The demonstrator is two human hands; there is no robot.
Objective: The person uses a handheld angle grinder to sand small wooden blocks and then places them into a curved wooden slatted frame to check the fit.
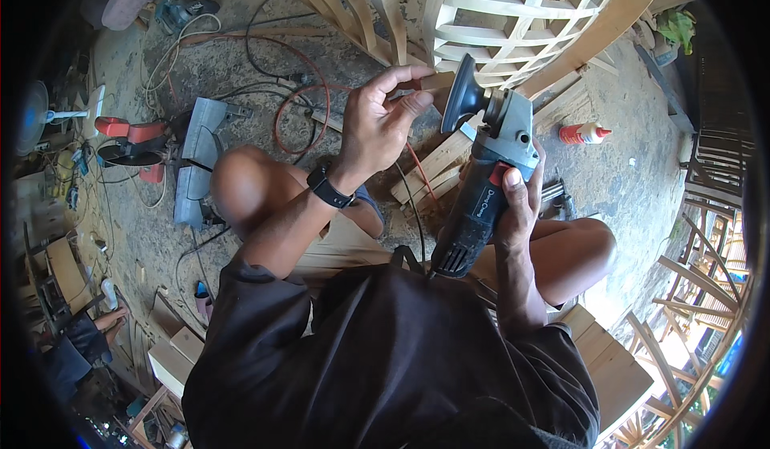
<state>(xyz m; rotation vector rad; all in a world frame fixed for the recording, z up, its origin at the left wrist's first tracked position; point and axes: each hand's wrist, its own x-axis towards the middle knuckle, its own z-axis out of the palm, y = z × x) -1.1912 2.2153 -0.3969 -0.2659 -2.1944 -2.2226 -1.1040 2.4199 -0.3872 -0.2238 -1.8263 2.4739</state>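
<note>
My right hand [517, 208] is wrapped round the dark body of an angle grinder [469, 220] with a grey metal head, its thumb beside the red switch. The tool stands upright in front of my chest. A round dark sanding disc [460, 96] is fitted at its head, edge-on to me. With thumb and fingers, my left hand [375, 124] pinches a small brown wooden piece [438, 82] at the left side of the disc. Whether the wood touches the disc, and whether the disc spins, I cannot tell.
A curved wooden lattice frame [513, 20] stands just beyond the disc. Wood offcuts [437, 164] and a red glue bottle [584, 134] lie on the floor. Left are a red-handled power saw [132, 132], an orange hose [281, 116] and loose cables. Another person [80, 345] is at lower left.
</note>
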